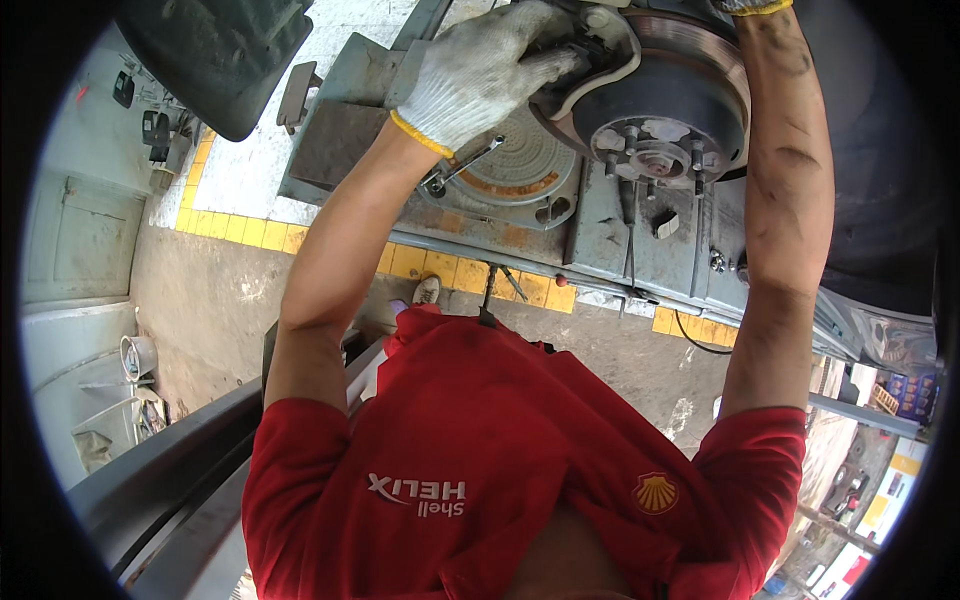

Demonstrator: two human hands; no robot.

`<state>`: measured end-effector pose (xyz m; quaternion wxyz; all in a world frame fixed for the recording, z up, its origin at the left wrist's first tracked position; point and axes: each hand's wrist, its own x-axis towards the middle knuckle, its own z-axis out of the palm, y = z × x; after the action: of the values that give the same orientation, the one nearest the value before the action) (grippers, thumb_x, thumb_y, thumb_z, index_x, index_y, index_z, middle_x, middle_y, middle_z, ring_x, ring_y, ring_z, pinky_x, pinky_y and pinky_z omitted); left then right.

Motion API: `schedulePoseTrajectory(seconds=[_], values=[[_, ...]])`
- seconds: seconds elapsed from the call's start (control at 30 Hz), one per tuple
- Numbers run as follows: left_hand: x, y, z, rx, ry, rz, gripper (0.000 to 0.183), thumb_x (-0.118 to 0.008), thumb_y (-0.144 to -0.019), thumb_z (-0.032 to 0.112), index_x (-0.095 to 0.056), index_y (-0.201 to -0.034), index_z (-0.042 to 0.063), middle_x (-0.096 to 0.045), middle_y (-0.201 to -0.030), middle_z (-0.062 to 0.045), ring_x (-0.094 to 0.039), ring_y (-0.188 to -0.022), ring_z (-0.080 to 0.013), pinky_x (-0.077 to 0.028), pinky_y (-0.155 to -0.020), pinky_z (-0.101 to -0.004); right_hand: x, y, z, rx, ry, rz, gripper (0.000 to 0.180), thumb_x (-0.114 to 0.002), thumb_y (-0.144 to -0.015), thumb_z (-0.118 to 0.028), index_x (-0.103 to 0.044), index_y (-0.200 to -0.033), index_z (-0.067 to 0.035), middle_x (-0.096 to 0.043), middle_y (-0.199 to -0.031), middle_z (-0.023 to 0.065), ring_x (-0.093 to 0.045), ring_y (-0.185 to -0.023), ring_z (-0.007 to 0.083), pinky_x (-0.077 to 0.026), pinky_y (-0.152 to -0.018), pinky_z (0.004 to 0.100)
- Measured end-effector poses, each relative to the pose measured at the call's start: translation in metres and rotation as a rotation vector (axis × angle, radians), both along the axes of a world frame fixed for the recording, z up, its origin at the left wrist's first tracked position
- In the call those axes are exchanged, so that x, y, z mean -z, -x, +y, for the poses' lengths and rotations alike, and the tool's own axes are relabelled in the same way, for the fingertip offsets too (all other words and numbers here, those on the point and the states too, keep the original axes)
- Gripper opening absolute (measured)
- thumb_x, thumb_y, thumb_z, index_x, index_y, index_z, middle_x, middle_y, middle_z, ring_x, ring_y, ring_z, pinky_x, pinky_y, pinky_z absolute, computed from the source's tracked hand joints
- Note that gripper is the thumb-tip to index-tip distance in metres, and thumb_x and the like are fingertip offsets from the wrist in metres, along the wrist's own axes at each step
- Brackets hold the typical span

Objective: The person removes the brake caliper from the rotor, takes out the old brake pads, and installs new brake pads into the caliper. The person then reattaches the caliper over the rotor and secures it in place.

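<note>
My left hand [487, 71], in a white knit glove with a yellow cuff, has its thumb and fingers around a dark part of the brake caliper [600, 56]. The fingertips are partly hidden against it. The caliper sits at the left edge of a brake disc [694, 45], whose dark hub [660, 154] carries several bare wheel studs. My right hand [754, 6] reaches past the disc's right side; only the glove's cuff end shows at the top edge, and its fingers are out of view. Below my left wrist, a ratchet wrench [472, 163] lies on a round turntable plate [517, 169].
On the grey lift platform [600, 236] lie a screwdriver [628, 202], a small metal piece [665, 223] and several wheel nuts [720, 261]. A dark mudguard-like panel [225, 67] hangs upper left. Dark car bodywork [885, 187] borders the right. A grey rail [172, 457] runs lower left.
</note>
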<state>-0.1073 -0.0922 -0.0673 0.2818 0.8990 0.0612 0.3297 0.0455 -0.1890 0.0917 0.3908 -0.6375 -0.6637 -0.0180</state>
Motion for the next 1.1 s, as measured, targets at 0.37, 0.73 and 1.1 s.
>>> schedulePoseTrajectory(seconds=[0.37,0.73,1.1], values=[[0.015,-0.014,-0.010,-0.052,-0.172,-0.220,0.033,-0.075,-0.091,0.032,-0.062,-0.107,0.008,-0.069,-0.097,-0.015,-0.070,-0.092,-0.0342,-0.056,-0.077,-0.0453,0.002,-0.006,0.005,0.062,0.002,-0.056,0.046,-0.066,-0.102,-0.030,-0.062,-0.137,-0.001,-0.071,-0.127,0.0103,-0.066,-0.119,0.0165,-0.051,-0.103,0.0291],[0.017,-0.012,-0.019,-0.198,-0.343,-0.288,0.028,-0.072,-0.092,0.028,-0.059,-0.106,0.008,-0.068,-0.091,-0.012,-0.069,-0.078,-0.0315,-0.055,-0.070,-0.0442,0.006,-0.006,0.004,-0.026,-0.012,-0.017,0.042,-0.063,-0.104,-0.024,-0.060,-0.137,0.000,-0.072,-0.126,0.0097,-0.065,-0.118,0.0146,-0.052,-0.103,0.0279],[0.012,-0.010,-0.031,-0.259,-0.342,-0.133,0.026,-0.068,-0.093,0.025,-0.056,-0.107,0.006,-0.066,-0.087,-0.015,-0.069,-0.076,-0.0345,-0.054,-0.071,-0.0467,0.003,-0.017,0.003,0.109,0.017,-0.147,0.044,-0.067,-0.100,-0.036,-0.066,-0.132,-0.006,-0.073,-0.115,0.0081,-0.067,-0.107,0.0141,-0.053,-0.094,0.0296]])
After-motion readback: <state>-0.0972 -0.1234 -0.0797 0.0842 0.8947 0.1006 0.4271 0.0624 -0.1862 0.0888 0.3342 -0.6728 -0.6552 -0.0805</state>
